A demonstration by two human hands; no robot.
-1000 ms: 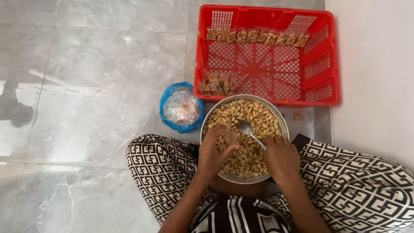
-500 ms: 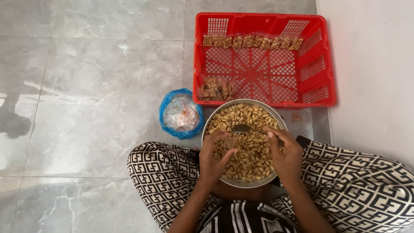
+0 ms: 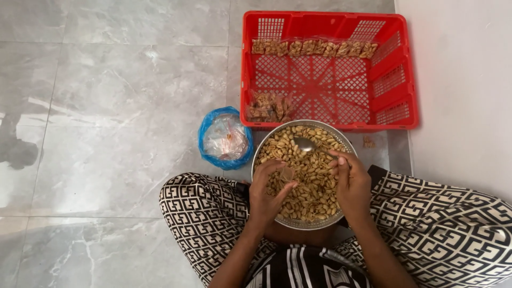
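Looking straight down, I see a person sitting cross-legged on a grey marble floor (image 3: 106, 106) with a round metal bowl (image 3: 349, 146) resting between the knees, heaped with pale brown peanuts (image 3: 309, 184). My left hand (image 3: 269, 192) hovers over the near-left part of the heap, its fingers (image 3: 288, 186) curled closed around what looks like a small clear packet (image 3: 287, 174) (it is too small to tell for sure). My right hand (image 3: 349, 181) pinches the handle of a metal spoon (image 3: 306, 144), whose scoop lies on the nuts near the far rim.

I judge the peanuts light, dry and loose, apt to roll and spill, so they are best lifted by the spoonful. The packet seems thin, soft and slippery, best held at its mouth. The bowl looks stiff and fairly heavy when this full; its rim is the place to grip.

Beyond the bowl stands a red plastic crate (image 3: 405, 80) holding a row of filled packets (image 3: 314, 48) along its far wall and a small pile (image 3: 266, 106) in its near-left corner. A blue plastic bag (image 3: 225, 138) lies just left of the bowl.
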